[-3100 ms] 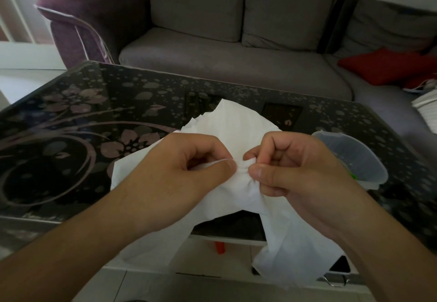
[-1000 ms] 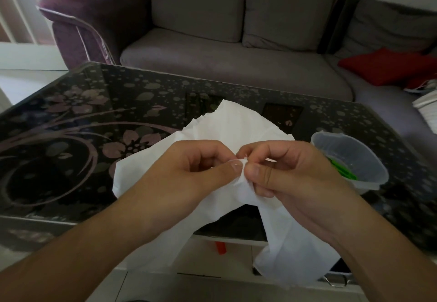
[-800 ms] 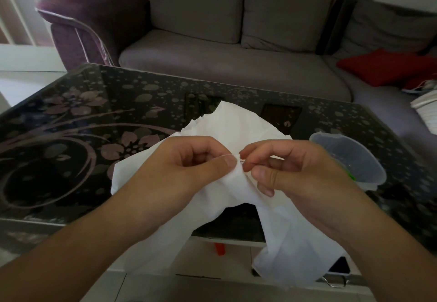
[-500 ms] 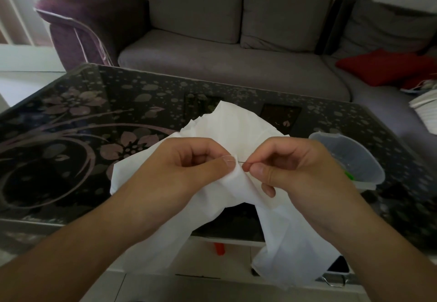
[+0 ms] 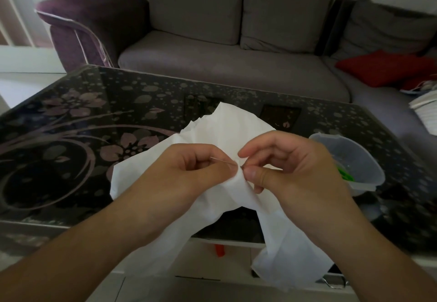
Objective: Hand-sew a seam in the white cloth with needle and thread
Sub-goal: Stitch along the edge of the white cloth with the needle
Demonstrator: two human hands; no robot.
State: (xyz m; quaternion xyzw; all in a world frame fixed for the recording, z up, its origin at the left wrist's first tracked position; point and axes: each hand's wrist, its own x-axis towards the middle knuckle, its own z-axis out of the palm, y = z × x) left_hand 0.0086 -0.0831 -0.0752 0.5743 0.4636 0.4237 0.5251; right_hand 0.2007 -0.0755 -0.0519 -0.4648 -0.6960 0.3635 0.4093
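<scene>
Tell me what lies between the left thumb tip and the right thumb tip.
Head view: a fold of the white cloth bunches between the left hand and right hand, with the thin needle running across it from above the left thumb.

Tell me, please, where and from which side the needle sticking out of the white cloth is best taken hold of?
Probably by its bare shaft, from the left: the needle lies nearly level, emerging leftward from the white cloth fold pinched by the left hand. The right hand pinches at its other end, so a thumb-and-forefinger pinch could draw it out lengthwise.
</scene>
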